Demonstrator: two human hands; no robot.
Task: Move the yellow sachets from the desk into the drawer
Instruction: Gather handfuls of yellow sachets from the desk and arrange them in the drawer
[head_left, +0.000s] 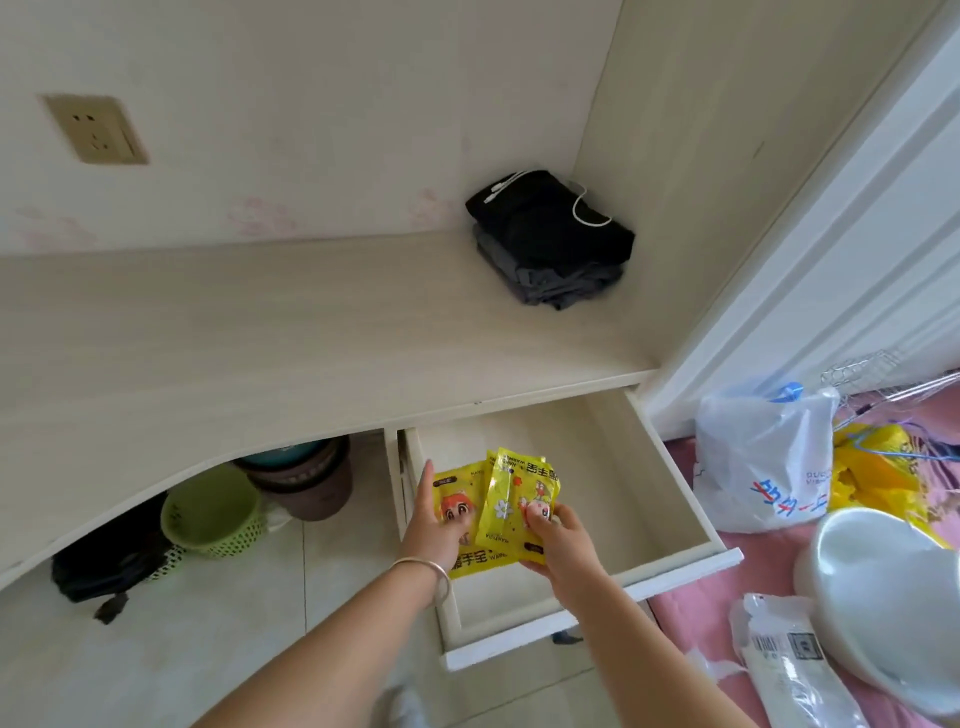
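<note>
— How much room do you have around the drawer?

— Plenty. I see the drawer (613, 467) pulled well out from under the desk (260, 338), its white front edge nearest me and its right wall running back to the desk's edge. The right half of its floor is bare, and so is the strip by the front wall. To the left, under the desk's curved edge, stand a green basket (213, 512) and a stack of brown pots (306, 480); to the right a white plastic bag (763, 462) sits just beside the drawer's side.

— Where are the yellow sachets?

— Over the left half of the drawer, between both hands. My left hand (434, 525) lies against the left edge of the yellow sachets (498, 504), fingers straight along it and thumb pressed onto the front of the largest one. My right hand (563, 543) grips the bundle from the lower right, thumb on top, fingers curled beneath. Whether they touch the drawer floor I cannot tell.

— How many?

— At least three overlapping packets; I can't count more surely. On the desk itself I see one pile of folded dark clothes (550, 244) with a white cable on top, in the back corner.
</note>
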